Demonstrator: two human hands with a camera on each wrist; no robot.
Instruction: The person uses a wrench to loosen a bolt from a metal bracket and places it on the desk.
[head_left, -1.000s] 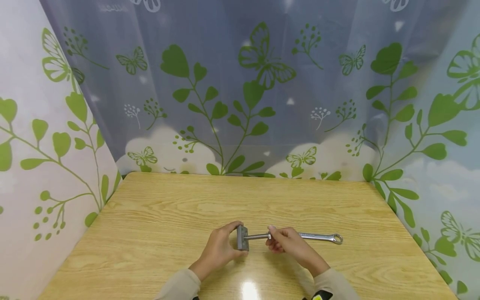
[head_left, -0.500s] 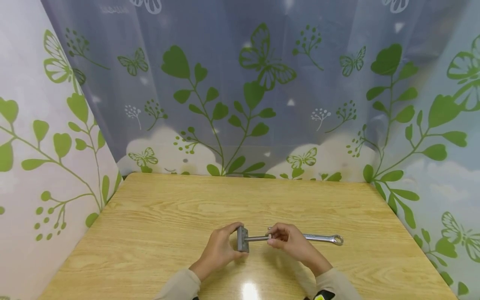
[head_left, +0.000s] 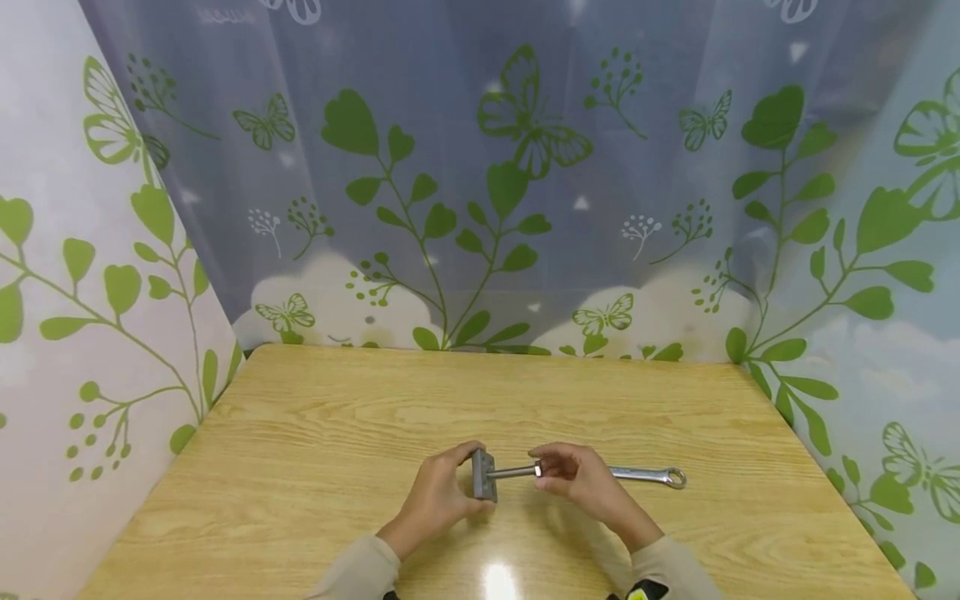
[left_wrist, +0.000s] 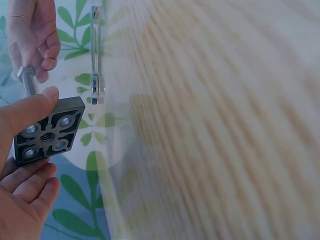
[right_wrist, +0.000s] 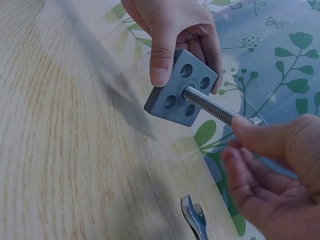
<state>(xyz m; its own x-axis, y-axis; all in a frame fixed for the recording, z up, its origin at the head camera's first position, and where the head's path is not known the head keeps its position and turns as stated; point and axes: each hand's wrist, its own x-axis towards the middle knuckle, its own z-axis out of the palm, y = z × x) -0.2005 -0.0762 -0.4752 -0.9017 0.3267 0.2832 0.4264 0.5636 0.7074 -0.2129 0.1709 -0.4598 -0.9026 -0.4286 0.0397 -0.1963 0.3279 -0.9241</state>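
Note:
My left hand (head_left: 433,500) grips a square grey metal plate (head_left: 483,477) by its edges, thumb on one side and fingers on the other. Recessed holes show near the corners of the plate (right_wrist: 181,95). A threaded bolt (right_wrist: 215,107) stands in its centre hole, pointing toward my right hand (head_left: 588,487). The fingers of that hand curl loosely about the hex head (head_left: 537,469), with the thumb at the head end. Plate and bolt are held above the table. Behind my right hand lies a combination wrench (head_left: 645,474), its open end hidden in the head view.
The wood-grain table (head_left: 337,400) spreads beneath both hands. A printed curtain (head_left: 465,208) with leaves and butterflies rises at its back edge, and similar sheets stand at the left and right sides.
My right fingers have shifted around the bolt head, from a closer pinch to a wider, looser hold. The left hand and plate have barely moved, and the wrench lies in the same place.

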